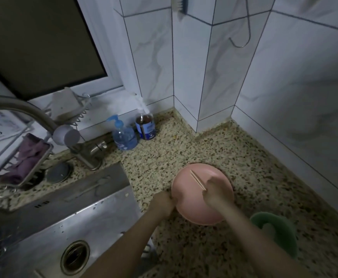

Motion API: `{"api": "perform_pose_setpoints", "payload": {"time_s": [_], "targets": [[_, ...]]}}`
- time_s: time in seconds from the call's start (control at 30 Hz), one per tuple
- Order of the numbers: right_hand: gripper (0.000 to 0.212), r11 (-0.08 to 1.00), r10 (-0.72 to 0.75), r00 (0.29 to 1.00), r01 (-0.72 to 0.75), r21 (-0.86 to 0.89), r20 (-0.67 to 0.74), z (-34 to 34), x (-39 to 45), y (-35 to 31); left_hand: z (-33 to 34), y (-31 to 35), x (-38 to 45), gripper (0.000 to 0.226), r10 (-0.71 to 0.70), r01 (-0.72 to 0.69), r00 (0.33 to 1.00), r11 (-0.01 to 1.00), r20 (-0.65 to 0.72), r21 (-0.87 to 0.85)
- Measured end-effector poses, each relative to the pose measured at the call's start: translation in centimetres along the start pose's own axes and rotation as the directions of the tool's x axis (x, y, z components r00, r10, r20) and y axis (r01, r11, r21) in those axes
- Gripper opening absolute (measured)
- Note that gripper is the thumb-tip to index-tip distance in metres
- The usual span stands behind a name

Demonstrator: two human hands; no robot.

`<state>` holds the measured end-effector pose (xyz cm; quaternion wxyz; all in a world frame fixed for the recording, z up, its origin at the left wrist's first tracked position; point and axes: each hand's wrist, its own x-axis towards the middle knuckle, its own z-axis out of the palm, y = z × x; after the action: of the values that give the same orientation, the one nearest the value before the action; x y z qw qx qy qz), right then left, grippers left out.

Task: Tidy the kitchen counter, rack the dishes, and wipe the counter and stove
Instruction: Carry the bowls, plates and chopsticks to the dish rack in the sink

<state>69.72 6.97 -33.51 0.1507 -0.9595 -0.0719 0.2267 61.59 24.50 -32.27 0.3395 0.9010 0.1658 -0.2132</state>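
Hands (164, 203) hold pink bowl (196, 209) — green bowl (274, 233) just beside.

Pink bowl (198, 205) on counter, chopsticks (197, 179) above

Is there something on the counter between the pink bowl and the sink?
Nothing visible: only bare counter lies between the pink bowl and the sink. The left hand grips its sink-side rim.
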Motion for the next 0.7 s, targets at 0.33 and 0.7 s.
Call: {"api": "perform_pose_setpoints", "payload": {"time_s": [0.33, 0.7], "targets": [[0.018, 0.950, -0.233, 0.962, 0.256, 0.180, -0.140, -1.9, -1.5, -3.3, -2.4, -2.0, -3.6, 0.050, -0.041, 0.020, 0.985, 0.992, -0.165, -0.124], [0.011, 0.902, -0.428, 0.901, 0.421, 0.096, 0.075, 2.7, -6.3, -15.9, -8.7, -16.9, -12.5, 0.043, -0.172, 0.094, 0.959, 0.943, -0.224, -0.320]]}}
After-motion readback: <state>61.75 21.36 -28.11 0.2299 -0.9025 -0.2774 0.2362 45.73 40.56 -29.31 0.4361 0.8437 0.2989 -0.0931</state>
